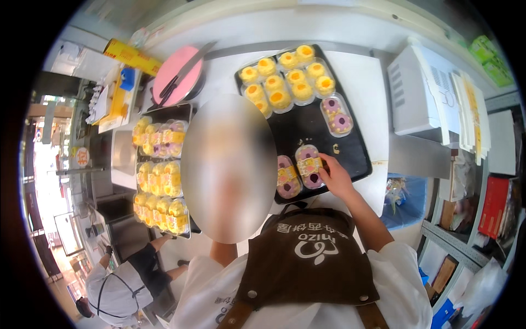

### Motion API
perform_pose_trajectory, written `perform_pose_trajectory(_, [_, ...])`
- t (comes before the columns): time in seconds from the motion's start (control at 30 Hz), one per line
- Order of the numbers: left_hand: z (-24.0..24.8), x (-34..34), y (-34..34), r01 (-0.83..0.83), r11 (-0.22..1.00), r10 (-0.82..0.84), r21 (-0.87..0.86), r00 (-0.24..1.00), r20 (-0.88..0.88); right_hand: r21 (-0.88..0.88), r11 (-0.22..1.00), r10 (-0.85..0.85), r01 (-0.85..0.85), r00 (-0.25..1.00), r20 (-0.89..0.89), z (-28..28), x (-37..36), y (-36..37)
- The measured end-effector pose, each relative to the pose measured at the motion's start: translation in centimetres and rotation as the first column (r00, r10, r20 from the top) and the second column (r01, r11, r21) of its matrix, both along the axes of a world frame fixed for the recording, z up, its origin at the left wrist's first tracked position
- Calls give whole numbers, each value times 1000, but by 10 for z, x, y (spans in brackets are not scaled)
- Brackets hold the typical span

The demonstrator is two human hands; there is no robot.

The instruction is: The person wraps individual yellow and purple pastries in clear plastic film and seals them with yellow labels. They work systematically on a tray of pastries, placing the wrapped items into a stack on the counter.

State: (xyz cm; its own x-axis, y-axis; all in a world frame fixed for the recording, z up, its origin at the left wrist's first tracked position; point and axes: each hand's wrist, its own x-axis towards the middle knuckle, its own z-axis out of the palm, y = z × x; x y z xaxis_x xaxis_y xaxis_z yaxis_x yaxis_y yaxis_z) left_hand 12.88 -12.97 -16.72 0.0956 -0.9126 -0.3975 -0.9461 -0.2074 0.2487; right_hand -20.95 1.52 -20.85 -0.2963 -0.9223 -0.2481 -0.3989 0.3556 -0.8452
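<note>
My right hand [335,174] grips the right side of a transparent plastic box of purple-topped pastries [308,159] with a yellow printed band, at the near edge of a black baking tray [298,127]. Just left of it lies a similar banded box of purple pastries [287,183], partly covered by a blurred oval patch. That patch hides my left hand; only the left forearm [223,253] shows below it. An unbanded box of purple-ringed pastries [336,115] rests at the tray's right side. Several transparent boxes of yellow pastries [296,77] fill the far end.
Left of the blur, another dark tray [187,111] carries several banded pastry boxes [159,181]. A long knife [189,66] lies across a pink round board [174,82]. A white appliance [419,90] stands right, above a blue-lined bin [405,200]. Another person [123,285] bends at lower left.
</note>
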Motion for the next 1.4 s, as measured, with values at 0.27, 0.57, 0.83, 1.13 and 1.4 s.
perform_pose_trajectory(0.27, [1,16,-7,54,998,-54,12,998,21,-158,965,-224,208,970,-98,1,-27,-6])
perform_pose_trajectory(0.57, [73,-30,-17,156,988,-156,-4,982,-109,-216,928,-335,304,935,-119,2,-55,-13])
perform_pose_trajectory(0.83, [77,-113,-51,278,951,-306,-137,915,-265,-239,933,-287,268,957,-49,9,-28,-12])
perform_pose_trajectory(1.13, [78,-147,-88,320,931,-347,-178,925,-153,-197,920,-357,339,932,-61,5,-41,9])
perform_pose_trajectory(1.4, [79,-201,-36,480,862,-501,-161,764,-406,-121,926,-306,357,899,314,9,-36,14])
